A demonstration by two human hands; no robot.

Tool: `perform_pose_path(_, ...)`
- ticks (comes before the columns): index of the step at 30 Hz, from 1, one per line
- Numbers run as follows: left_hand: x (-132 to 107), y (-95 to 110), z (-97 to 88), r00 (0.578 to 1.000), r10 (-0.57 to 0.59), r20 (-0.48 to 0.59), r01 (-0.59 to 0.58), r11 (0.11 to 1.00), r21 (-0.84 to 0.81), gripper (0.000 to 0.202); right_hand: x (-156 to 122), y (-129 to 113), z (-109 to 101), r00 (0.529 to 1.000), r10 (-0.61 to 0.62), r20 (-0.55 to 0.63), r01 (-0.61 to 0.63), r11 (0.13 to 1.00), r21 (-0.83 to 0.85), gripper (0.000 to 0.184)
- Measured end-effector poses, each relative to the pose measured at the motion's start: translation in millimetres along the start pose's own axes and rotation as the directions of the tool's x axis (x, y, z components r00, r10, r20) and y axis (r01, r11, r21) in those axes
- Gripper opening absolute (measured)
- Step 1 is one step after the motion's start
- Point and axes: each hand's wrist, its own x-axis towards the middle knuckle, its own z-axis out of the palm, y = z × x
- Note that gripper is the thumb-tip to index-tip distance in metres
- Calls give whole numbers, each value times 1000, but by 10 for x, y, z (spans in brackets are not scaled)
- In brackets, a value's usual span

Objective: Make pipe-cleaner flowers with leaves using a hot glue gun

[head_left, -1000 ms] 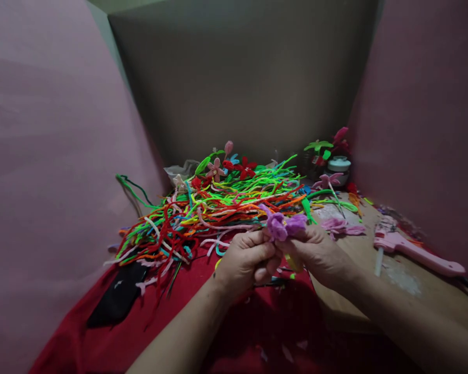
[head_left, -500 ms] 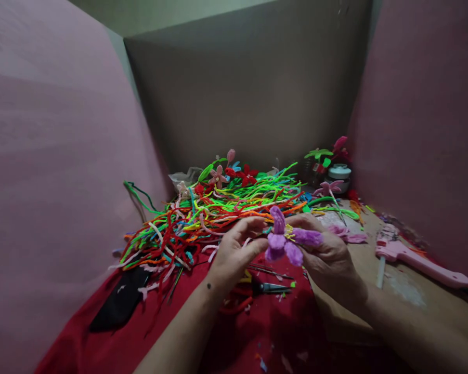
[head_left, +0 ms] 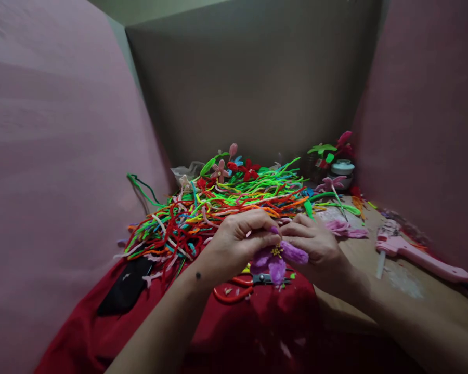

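Note:
A purple pipe-cleaner flower point(head_left: 277, 269) with a yellow centre hangs between my two hands, its face toward me. My left hand point(head_left: 246, 235) is closed, thumb and forefinger pinching an upper petal. On the other side my right hand point(head_left: 319, 246) has its fingers curled behind the flower and holds it from the back; the stem is hidden there. Below the flower, scissors with red handles point(head_left: 234, 295) lie on the red cloth point(head_left: 222, 343), their blades partly covered by a petal.
A big heap of coloured pipe cleaners point(head_left: 242, 200) spreads behind my hands, with finished flowers point(head_left: 249, 169) on it. At left lies a black phone point(head_left: 125, 288). A pink glue gun point(head_left: 417, 254) rests on the brown board point(head_left: 444, 306) at right. Behind it stands a lidded jar point(head_left: 341, 171).
The flower has come lower and turned, so its petals point differently. My left hand has moved onto an upper petal. More of the scissors shows beneath.

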Motion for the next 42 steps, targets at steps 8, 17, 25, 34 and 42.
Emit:
perform_pose_path(8,106,-82,-36,991,-126,-40,116,974,-195,13,38,48,-16,998,63,-12,-63,998,26,12)
perform_pose_path(17,-75,-63,-68,981,-138,-134,132,990,-51,8,-6,84,-2,994,99,-52,-97,994,48,11)
perform_pose_path(25,89,-95,-81,978,-192,-83,170,960,-223,11,25,25,-66,994,113,-3,-111,980,167,11)
perform_pose_path(34,-2,-154,-36,942,-330,-64,306,920,-244,29,-49,92,-53,984,116,-132,-103,990,102,11)
perform_pose_path(42,-48,-251,215,937,-334,101,338,800,-496,20,-58,50,-28,962,227,-151,-198,962,185,7)
